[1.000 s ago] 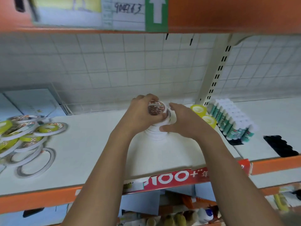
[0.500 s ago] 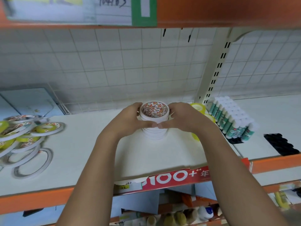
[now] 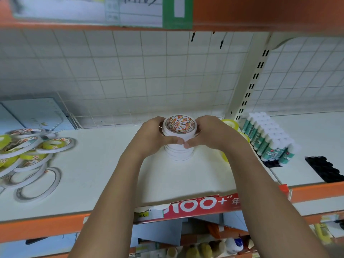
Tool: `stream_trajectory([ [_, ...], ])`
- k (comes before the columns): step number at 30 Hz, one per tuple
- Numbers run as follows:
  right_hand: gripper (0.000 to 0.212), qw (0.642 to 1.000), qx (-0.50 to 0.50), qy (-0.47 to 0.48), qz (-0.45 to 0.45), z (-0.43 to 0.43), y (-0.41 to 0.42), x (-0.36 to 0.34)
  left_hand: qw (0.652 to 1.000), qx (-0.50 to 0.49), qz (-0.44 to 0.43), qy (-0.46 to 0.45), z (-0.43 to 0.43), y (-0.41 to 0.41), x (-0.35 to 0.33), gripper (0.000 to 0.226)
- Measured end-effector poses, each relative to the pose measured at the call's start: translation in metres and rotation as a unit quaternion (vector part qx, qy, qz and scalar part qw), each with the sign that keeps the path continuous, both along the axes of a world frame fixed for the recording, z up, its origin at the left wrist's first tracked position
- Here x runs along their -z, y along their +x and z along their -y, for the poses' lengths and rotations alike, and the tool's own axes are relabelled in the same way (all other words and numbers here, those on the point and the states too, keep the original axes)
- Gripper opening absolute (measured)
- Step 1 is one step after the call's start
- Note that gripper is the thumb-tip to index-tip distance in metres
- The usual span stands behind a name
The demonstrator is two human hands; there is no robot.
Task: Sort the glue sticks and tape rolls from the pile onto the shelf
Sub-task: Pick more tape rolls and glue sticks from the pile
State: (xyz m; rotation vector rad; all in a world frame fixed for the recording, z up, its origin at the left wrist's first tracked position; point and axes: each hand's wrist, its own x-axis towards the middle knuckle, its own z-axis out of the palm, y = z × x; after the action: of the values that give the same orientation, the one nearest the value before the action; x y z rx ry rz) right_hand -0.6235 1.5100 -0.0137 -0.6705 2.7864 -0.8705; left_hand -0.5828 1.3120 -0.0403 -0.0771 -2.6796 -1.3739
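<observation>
Head view: we see the left hand (image 3: 149,137) and right hand (image 3: 211,135) curled round an upright stack of tape rolls (image 3: 179,154) on the white shelf (image 3: 96,175), thumbs meeting in front. A loose pile of tape rolls (image 3: 28,151) lies well left; glue sticks (image 3: 269,140) stand packed at the right.

Location: retail shop, stationery section. Indicators: white display shelf (image 3: 93,174) with orange front edge (image 3: 37,228), wire grid back panel (image 3: 130,71) and slotted upright (image 3: 249,86). A red promotional strip (image 3: 195,203) printed "100+" and a price tag (image 3: 147,214) sit on the shelf edge. Stock: glue sticks (image 3: 268,138) in upright rows, piled tape rolls (image 3: 28,151).
</observation>
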Motion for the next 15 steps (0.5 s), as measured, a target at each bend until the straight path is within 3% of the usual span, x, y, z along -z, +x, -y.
stream_trajectory([
  [5, 0.048, 1.0, 0.007, -0.015, 0.019, -0.002, 0.001, 0.002, 0.999, 0.001, -0.005, 0.043, -0.004, 0.007, 0.009, 0.046],
  [9, 0.04, 0.999, 0.004, -0.044, 0.01, -0.004, 0.011, 0.01, 1.0, 0.024, -0.015, 0.002, -0.007, 0.009, 0.011, 0.058],
  [12, 0.045, 1.0, 0.004, 0.012, -0.006, 0.001, 0.01, 0.009, 0.999, 0.029, 0.002, -0.031, -0.006, 0.005, 0.007, 0.058],
  [15, 0.042, 1.0, 0.008, -0.012, 0.011, 0.0, 0.01, 0.008, 0.999, 0.042, -0.002, 0.004, -0.007, 0.008, 0.009, 0.055],
])
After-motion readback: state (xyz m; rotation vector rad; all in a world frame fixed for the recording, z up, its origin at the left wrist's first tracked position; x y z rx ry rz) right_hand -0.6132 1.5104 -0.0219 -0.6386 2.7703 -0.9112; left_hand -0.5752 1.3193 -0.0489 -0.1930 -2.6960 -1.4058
